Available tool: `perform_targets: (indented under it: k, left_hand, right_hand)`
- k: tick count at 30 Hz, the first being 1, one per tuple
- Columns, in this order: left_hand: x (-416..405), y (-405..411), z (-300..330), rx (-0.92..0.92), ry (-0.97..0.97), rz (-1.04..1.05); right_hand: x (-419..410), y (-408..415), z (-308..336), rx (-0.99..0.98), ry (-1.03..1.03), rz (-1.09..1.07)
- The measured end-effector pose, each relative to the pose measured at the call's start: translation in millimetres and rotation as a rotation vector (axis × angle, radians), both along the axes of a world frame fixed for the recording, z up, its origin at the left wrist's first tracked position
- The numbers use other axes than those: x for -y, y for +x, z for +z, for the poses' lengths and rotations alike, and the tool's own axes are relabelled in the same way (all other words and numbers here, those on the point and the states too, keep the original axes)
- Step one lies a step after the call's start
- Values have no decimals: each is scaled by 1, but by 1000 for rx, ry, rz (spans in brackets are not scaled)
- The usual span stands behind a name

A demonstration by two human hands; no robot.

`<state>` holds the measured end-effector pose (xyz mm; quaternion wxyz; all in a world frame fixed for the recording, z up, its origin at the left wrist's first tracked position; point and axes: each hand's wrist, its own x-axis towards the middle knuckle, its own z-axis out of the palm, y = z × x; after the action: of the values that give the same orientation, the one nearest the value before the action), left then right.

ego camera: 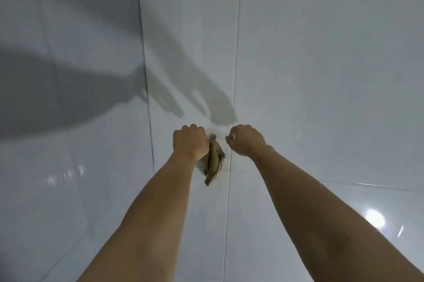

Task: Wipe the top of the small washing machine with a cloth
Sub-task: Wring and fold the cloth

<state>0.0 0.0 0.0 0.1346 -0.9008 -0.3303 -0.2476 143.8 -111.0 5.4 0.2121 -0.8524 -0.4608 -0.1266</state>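
Left hand (pixel 190 141) grips brown cloth (pixel 214 163) hanging at wall hook (pixel 213 136) on white tiles (pixel 321 75). Right hand (pixel 246 140) clenched, empty. Washing machine unseen. Lift cloth clear, don't yank.

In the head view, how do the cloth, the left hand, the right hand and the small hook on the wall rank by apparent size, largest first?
1. Left hand and right hand: they look about alike, so I do not rank them.
2. Cloth, partly hidden by the left hand.
3. Hook, by far the smallest.
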Motion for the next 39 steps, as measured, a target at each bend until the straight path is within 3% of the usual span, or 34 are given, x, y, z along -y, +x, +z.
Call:
perform_targets:
  k: [4,7,12,16,22,29,32,35,39]
  left_hand:
    - [-22,14,-38,-17,-176,44]
    - [-29,26,-60,92,-331,18]
    - [-39,33,-71,228,-393,3]
    - [-33,19,-52,272,-431,19]
    - [-8,-8,-18,429,-549,-47]
    - [44,-25,-21,486,-689,-129]
    - [67,-28,-20,464,-658,-125]
    - [86,-28,-11,506,-757,-188]
    - [115,-20,2,570,-910,-228]
  right_hand:
    - [-31,0,-39,-27,-44,13]
    - [-47,7,-65,-4,43,21]
    - [-53,16,-72,-26,96,41]
    - [-33,21,-61,-246,182,71]
    - [16,3,-37,-408,245,113]
    - [93,-26,-33,-709,323,140]
    - [131,-32,-31,-921,433,170]
    - [156,-31,-24,-1141,558,258]
    - [173,-33,-16,-1254,661,325]
